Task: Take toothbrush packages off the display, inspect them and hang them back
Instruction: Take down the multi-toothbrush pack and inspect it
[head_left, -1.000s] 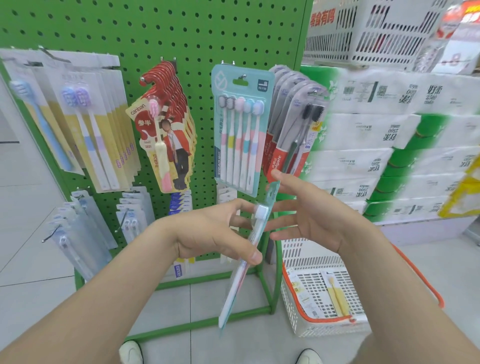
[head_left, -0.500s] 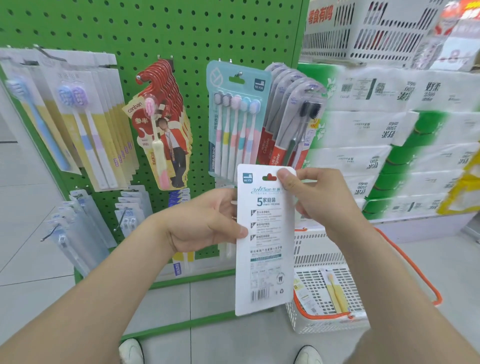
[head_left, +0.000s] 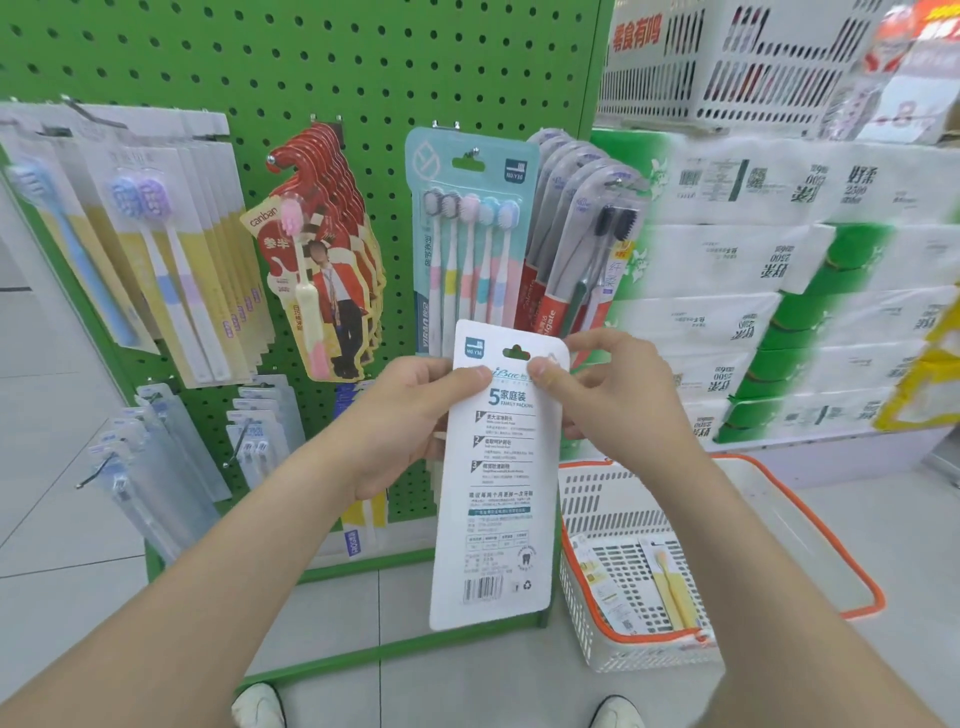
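I hold a five-brush toothbrush package upright in front of the green pegboard display, its white printed back facing me. My left hand grips its upper left edge, thumb on the card. My right hand pinches the upper right corner near the hang hole. A matching five-brush package hangs on its hook right above. Red card packages hang to its left and dark-bristle packages to its right.
More toothbrush packs hang at the far left, small packs lower down. A white basket with an orange rim sits on the floor at right, holding a yellow toothbrush pack. Stacked tissue packs fill the right shelf.
The package turned from edge-on to its back facing me, then rose slightly. My right hand went from open beside it to pinching its top corner; my left thumb shifted up.
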